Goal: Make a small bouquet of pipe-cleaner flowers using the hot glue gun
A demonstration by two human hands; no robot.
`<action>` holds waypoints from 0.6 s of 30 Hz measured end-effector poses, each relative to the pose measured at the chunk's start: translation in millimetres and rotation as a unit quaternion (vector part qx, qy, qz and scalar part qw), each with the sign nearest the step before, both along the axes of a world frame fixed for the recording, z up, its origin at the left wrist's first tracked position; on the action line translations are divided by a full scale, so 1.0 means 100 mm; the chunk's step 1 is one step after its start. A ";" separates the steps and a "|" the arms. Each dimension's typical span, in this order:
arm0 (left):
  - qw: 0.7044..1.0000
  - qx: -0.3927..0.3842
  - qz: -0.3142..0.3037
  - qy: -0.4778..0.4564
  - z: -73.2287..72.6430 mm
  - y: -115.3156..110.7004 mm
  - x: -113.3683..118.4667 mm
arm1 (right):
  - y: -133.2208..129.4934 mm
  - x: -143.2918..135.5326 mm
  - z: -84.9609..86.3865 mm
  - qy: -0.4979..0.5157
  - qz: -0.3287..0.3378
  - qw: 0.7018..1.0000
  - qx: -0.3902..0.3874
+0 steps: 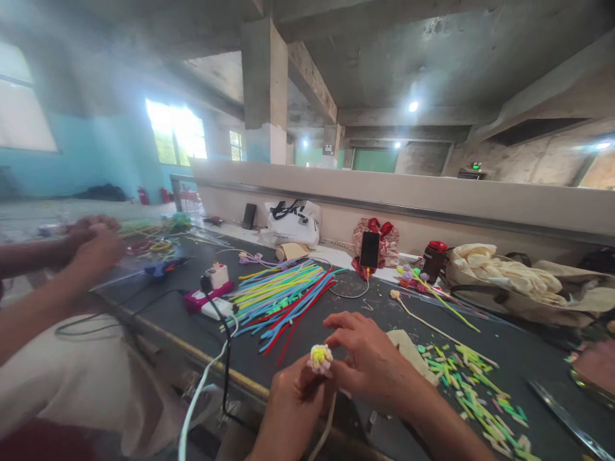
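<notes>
My left hand [294, 400] is closed around a small flower of fuzzy pipe cleaner [320, 358], its yellow centre and pale pink petals facing up. A pale stem [328, 426] hangs below the fist. My right hand [368, 358] is just to the right, its thumb close to the flower and its other fingers apart; whether the thumb touches the petals, I cannot tell. Beyond both hands lies a loose bundle of coloured pipe cleaners [288, 298]. To the right are many short green and yellow pipe-cleaner pieces [480, 390].
A power strip [211, 304] with cables sits left of the bundle. Scissors [571, 419] lie at far right. Behind stand a phone [369, 250], a dark bottle with red lid [433, 261] and bags [504, 282]. Another person's hands [96, 240] work at left.
</notes>
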State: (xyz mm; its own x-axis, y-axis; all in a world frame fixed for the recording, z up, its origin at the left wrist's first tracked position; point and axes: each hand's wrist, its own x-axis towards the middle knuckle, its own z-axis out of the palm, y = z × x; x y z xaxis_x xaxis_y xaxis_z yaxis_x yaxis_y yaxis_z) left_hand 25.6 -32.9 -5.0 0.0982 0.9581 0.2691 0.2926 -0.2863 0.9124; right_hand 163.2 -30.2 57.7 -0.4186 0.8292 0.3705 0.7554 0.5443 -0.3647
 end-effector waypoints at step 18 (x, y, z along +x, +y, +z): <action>0.995 -0.081 0.018 -0.061 -0.05 0.17 0.00 | -0.50 0.42 -0.26 0.380 0.044 0.908 -0.169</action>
